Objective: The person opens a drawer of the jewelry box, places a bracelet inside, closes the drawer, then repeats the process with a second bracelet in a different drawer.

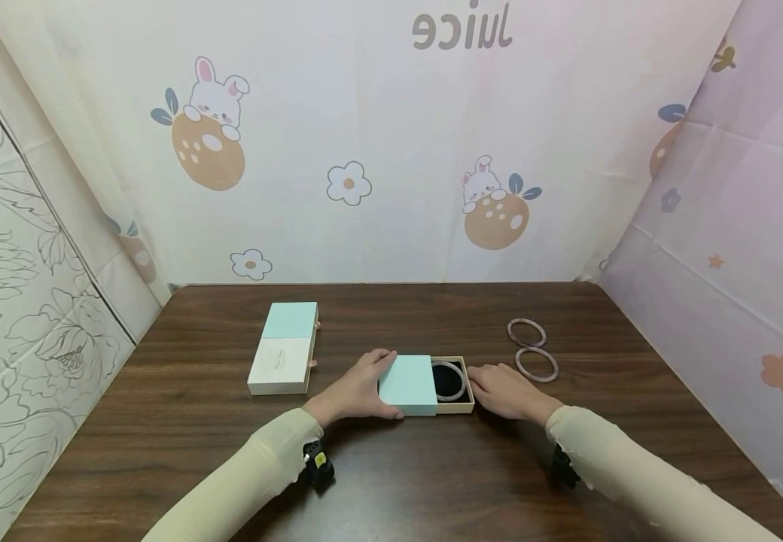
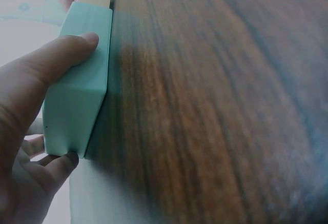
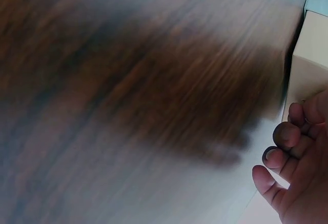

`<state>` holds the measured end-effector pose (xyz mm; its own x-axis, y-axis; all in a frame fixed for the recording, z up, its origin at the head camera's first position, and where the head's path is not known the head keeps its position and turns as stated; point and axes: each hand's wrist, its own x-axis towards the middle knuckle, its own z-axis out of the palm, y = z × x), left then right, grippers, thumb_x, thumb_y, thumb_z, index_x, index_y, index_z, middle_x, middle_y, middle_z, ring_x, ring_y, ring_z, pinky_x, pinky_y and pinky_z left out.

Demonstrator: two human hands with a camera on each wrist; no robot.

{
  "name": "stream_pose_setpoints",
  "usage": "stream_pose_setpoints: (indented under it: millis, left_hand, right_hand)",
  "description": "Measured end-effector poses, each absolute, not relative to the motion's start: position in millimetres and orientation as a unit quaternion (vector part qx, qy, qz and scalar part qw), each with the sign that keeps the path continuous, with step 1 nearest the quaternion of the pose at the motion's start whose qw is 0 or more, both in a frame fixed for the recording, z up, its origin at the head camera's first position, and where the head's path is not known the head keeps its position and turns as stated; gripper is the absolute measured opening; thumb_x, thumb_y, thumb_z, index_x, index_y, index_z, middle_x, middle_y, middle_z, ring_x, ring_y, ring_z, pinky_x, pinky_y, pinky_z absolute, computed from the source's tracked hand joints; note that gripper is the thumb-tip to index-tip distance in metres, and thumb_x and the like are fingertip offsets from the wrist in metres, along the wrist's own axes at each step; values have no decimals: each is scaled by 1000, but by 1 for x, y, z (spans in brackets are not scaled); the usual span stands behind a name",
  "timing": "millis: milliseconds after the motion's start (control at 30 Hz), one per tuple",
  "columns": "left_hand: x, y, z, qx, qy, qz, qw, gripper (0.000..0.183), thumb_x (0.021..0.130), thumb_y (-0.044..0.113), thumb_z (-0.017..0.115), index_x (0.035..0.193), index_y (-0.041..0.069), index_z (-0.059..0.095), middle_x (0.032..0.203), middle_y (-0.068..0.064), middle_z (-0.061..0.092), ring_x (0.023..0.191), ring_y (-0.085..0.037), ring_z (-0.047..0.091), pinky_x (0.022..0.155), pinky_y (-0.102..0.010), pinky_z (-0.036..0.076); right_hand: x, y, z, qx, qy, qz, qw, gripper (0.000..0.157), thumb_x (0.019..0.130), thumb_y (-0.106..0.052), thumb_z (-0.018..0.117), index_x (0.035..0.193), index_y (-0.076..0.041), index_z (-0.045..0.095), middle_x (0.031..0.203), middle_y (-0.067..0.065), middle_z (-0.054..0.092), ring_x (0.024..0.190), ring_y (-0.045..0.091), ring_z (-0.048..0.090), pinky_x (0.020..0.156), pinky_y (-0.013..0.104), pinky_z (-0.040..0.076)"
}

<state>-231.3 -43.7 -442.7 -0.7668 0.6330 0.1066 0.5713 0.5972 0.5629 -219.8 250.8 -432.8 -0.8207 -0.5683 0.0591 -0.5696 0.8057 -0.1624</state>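
Near the middle of the table, my left hand (image 1: 357, 388) grips the mint-green sleeve of a small slide-out box (image 1: 407, 385), thumb on the near side and fingers round the far side. A cream drawer (image 1: 455, 409) with a black lining sticks out of the sleeve's right end. One pale bangle (image 1: 463, 384) lies in it, partly covered by the sleeve. My right hand (image 1: 507, 391) is at the drawer's outer end, fingers curled. In the right wrist view, thumb and fingertips (image 3: 294, 112) pinch at the drawer's end; the exact spot is hidden.
To the right, two pale bangles, a farther one (image 1: 509, 330) and a nearer one (image 1: 537, 380), lie touching on the dark wood table (image 1: 391, 482). At left stand a mint box (image 1: 290, 320) and a white box (image 1: 278, 369), edge to edge, with small pull tabs facing right.
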Motion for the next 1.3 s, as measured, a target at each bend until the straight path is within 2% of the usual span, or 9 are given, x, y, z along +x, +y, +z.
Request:
stream_pose_setpoints:
  millis: [567, 1033, 1300]
  left_hand:
    - [-232, -45, -444, 337, 892, 296, 48, 102, 71, 41, 83, 147, -2, 30, 143, -14, 35, 124, -26, 39, 96, -41, 40]
    - [-233, -44, -445, 344, 892, 290, 41, 102, 70, 42, 83, 147, -2, 31, 142, -15, 37, 121, -26, 40, 95, -40, 41]
    - [-232, -45, -443, 340, 891, 296, 45, 102, 71, 41, 83, 147, -2, 31, 143, -15, 36, 122, -26, 39, 95, -40, 41]
  right_hand:
    - [-220, 241, -433, 311, -946, 89, 11, 22, 97, -12, 48, 76, -17, 50, 61, -10, 43, 57, 7, 45, 58, 34, 39]
    - [-220, 231, -431, 303, -948, 92, -14, 22, 99, -13, 46, 77, -17, 50, 60, -9, 42, 55, 7, 41, 58, 31, 35]
    - [-223, 227, -433, 310, -947, 86, -8, 22, 98, -14, 46, 77, -17, 51, 60, -9, 42, 57, 7, 43, 60, 33, 37]
